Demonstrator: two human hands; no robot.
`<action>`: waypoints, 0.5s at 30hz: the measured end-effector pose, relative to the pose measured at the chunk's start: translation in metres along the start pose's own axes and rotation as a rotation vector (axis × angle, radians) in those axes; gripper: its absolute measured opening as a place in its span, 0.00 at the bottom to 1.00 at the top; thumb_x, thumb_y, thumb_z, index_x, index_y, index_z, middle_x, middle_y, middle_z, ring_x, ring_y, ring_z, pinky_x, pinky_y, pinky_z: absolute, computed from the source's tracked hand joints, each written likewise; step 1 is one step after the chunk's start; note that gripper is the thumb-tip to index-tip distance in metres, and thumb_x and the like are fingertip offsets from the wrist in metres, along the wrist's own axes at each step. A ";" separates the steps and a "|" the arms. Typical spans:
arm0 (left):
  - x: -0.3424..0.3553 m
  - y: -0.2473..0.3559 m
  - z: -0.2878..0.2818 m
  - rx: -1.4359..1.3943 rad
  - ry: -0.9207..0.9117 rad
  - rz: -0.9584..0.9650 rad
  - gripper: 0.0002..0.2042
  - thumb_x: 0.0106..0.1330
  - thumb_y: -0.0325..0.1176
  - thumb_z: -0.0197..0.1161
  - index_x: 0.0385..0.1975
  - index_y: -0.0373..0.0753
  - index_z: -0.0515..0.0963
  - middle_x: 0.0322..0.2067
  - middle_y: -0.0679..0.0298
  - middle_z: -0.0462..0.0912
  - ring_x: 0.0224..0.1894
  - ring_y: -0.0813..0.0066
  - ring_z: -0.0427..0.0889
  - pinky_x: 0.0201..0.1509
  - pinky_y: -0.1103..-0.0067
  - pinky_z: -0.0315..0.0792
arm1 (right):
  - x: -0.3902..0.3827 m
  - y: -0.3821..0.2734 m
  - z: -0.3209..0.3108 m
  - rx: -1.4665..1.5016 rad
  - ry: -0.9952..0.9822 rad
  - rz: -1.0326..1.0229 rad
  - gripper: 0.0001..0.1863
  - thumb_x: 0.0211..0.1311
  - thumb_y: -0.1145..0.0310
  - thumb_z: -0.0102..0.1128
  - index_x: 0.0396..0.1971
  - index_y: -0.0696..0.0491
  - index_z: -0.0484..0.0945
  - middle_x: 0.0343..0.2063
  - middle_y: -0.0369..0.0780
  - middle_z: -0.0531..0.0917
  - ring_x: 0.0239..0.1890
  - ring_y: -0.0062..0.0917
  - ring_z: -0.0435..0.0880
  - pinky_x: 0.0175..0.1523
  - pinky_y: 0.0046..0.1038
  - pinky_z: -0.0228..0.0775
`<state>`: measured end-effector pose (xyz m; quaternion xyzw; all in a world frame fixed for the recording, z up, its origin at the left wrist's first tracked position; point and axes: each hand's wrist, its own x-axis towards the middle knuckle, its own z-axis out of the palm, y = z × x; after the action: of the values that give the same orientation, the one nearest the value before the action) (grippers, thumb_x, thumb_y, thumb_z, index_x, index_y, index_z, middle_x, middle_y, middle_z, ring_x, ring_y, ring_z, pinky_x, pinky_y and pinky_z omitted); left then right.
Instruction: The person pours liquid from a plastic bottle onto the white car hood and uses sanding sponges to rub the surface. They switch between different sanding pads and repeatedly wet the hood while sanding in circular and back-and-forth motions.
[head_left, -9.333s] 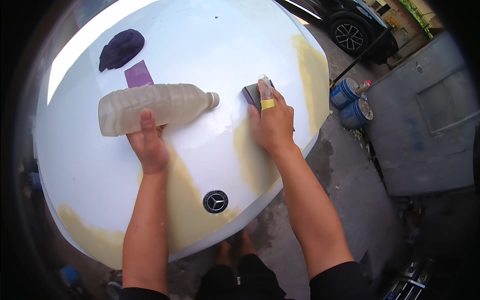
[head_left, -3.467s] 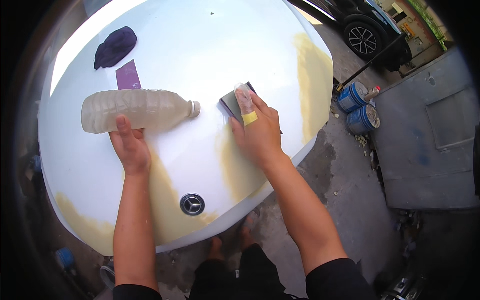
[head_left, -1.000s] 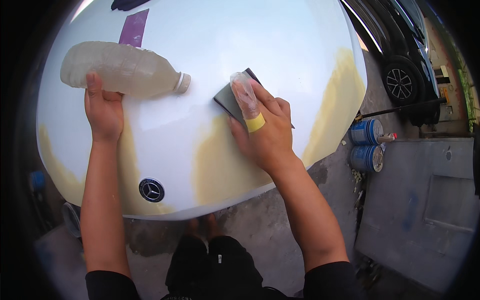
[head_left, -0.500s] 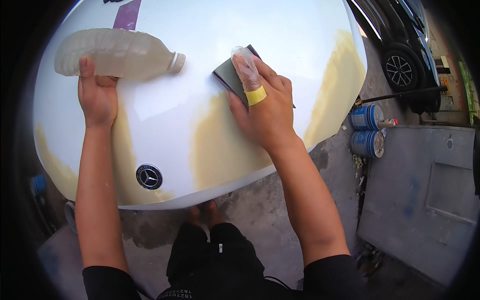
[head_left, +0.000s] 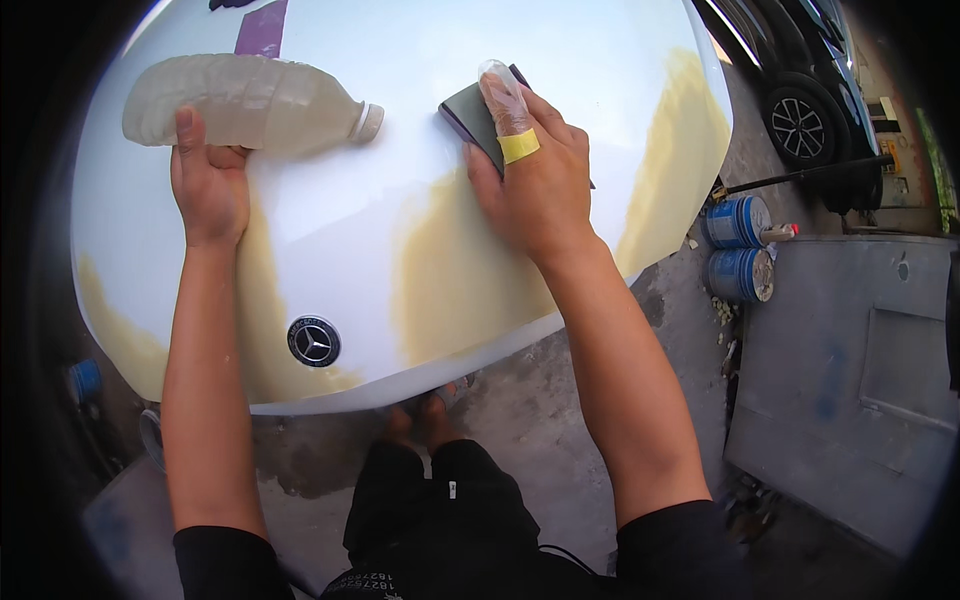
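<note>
While the left hand (head_left: pixel 212 195) is gripping a ribbed, translucent plastic bottle (head_left: pixel 245 100) of cloudy liquid, thumb up its near side and fingers curling beneath, the right hand (head_left: pixel 545 190) is closing over a flat, grey-green block with dark purple edges (head_left: pixel 466 115). And look at the line-up: the bottle is lying crosswise just beyond the left hand, its long axis running left to right, its pale screw cap (head_left: pixel 370 123) pointing towards the block, with bare white surface showing between. The left hand is holding nearer the base than the cap; whether the bottle is touching the panel, I cannot tell. Over on the right, the block is sitting directly under the right palm, slanting from upper left to lower right, its far end showing past a finger wearing clear plastic and yellow tape (head_left: pixel 520 146). It is resting, apparently flat, on the curved white car bonnet (head_left: pixel 340 240), beside the upper edge of a broad yellowish patch (head_left: pixel 455 270), while a purple rectangular sheet (head_left: pixel 261 28) is lying behind the bottle.
</note>
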<state>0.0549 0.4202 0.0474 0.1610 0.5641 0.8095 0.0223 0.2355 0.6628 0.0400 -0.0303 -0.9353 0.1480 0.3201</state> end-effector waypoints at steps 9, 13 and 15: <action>-0.009 0.002 0.000 -0.003 -0.013 0.032 0.32 0.74 0.56 0.49 0.64 0.33 0.62 0.58 0.57 0.73 0.60 0.64 0.74 0.66 0.65 0.65 | -0.111 -0.036 -0.017 -0.011 -0.006 0.050 0.34 0.52 0.71 0.69 0.62 0.51 0.71 0.57 0.37 0.81 0.63 0.32 0.73 0.53 0.35 0.61; 0.000 0.003 0.001 -0.017 -0.068 0.017 0.33 0.74 0.56 0.50 0.64 0.32 0.62 0.58 0.57 0.73 0.60 0.65 0.74 0.67 0.65 0.65 | 0.005 -0.008 0.010 -0.025 0.043 0.096 0.34 0.54 0.70 0.67 0.64 0.52 0.69 0.47 0.40 0.83 0.59 0.37 0.76 0.54 0.40 0.63; -0.006 0.003 0.006 -0.005 -0.040 0.020 0.33 0.73 0.57 0.51 0.64 0.32 0.63 0.58 0.57 0.74 0.60 0.64 0.74 0.67 0.65 0.65 | 0.003 -0.013 0.009 0.011 0.044 0.180 0.34 0.54 0.70 0.67 0.63 0.52 0.69 0.50 0.40 0.83 0.59 0.37 0.76 0.54 0.39 0.64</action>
<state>0.0625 0.4237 0.0509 0.1828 0.5598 0.8078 0.0258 0.2276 0.6489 0.0386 -0.1156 -0.9207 0.1806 0.3262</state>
